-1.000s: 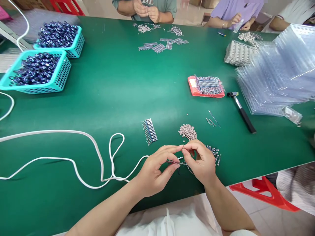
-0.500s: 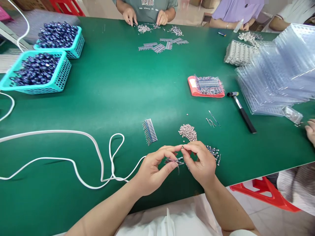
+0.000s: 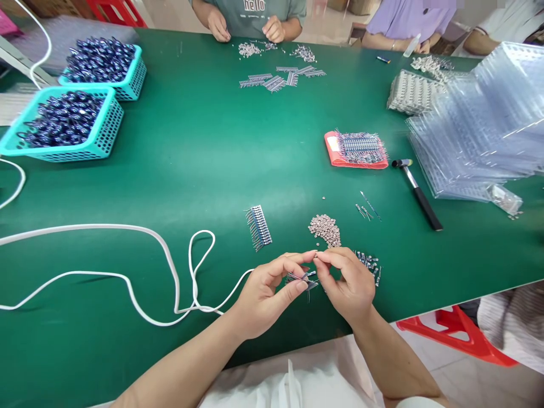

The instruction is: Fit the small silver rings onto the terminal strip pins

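Observation:
Between its thumb and fingers my left hand [image 3: 272, 294] holds a small bunch of thin wire-leaded components [image 3: 302, 280]. My right hand [image 3: 348, 283] pinches a tiny ring-like bead [image 3: 315, 256] between thumb and forefinger, and the left forefinger tip touches it. Just beyond the fingertips lies a pile of small pinkish beads [image 3: 324, 228]. Loose blue-and-silver components [image 3: 369, 262] are scattered beside the right hand, which partly hides them. Left of the bead pile is a neat row of leaded components [image 3: 259, 226].
A hammer [image 3: 419, 195] and a red pad with leaded parts [image 3: 357, 150] lie right of centre. Clear plastic trays [image 3: 476, 124] are stacked at the right. Two turquoise baskets [image 3: 108, 127] stand at left, above a white cable [image 3: 161, 243]. Co-workers sit across the green table [image 3: 191, 153].
My right hand has shifted slightly down and right, still pinching the bead. The bunch in my left hand has turned a little. Across the table, a co-worker's hands have moved slightly.

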`<state>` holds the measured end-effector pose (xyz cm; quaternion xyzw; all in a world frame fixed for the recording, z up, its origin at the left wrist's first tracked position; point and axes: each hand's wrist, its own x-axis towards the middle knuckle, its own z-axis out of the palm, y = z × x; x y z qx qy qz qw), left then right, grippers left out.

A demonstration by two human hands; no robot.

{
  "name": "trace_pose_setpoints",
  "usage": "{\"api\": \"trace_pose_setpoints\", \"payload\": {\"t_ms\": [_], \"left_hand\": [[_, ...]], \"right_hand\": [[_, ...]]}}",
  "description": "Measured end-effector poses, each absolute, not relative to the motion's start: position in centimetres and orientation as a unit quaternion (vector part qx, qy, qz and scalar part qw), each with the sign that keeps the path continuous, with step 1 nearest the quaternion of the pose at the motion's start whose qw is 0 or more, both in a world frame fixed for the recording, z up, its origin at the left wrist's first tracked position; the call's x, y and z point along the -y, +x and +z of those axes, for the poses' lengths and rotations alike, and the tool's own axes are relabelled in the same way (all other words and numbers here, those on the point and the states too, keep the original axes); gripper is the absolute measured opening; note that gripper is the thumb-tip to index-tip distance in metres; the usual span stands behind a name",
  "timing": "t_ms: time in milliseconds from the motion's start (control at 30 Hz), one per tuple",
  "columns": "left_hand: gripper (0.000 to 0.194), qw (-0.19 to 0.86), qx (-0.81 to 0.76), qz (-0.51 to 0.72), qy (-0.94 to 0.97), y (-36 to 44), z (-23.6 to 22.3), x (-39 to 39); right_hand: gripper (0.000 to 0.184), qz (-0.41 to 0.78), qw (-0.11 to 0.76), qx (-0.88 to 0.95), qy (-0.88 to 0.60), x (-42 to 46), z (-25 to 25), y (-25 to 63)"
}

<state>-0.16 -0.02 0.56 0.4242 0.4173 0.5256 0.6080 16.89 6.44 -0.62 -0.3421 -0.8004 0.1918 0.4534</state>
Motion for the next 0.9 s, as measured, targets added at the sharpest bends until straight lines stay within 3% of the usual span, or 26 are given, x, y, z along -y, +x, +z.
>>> {"api": "trace_pose_setpoints", "payload": {"t_ms": [400, 700, 900], "left_hand": [[0.002, 0.640, -0.411, 0.536, 0.367, -0.2, 0.7, -0.1], [0.014, 0.624, -0.485, 0.570, 0.226, 0.3, -0.4, -0.8], [0.018, 0.618, -0.503, 0.565, 0.215, 0.4, -0.7, -0.7]], "right_hand": [[0.023, 0.184, 0.440, 0.803, -0.356, -6.5, -0.6, 16.8], [0.007, 0.459, 0.407, 0.690, -0.385, -6.2, -0.3, 17.3], [0.005, 0.494, 0.390, 0.674, -0.386, -6.0, -0.5, 17.2]]}}
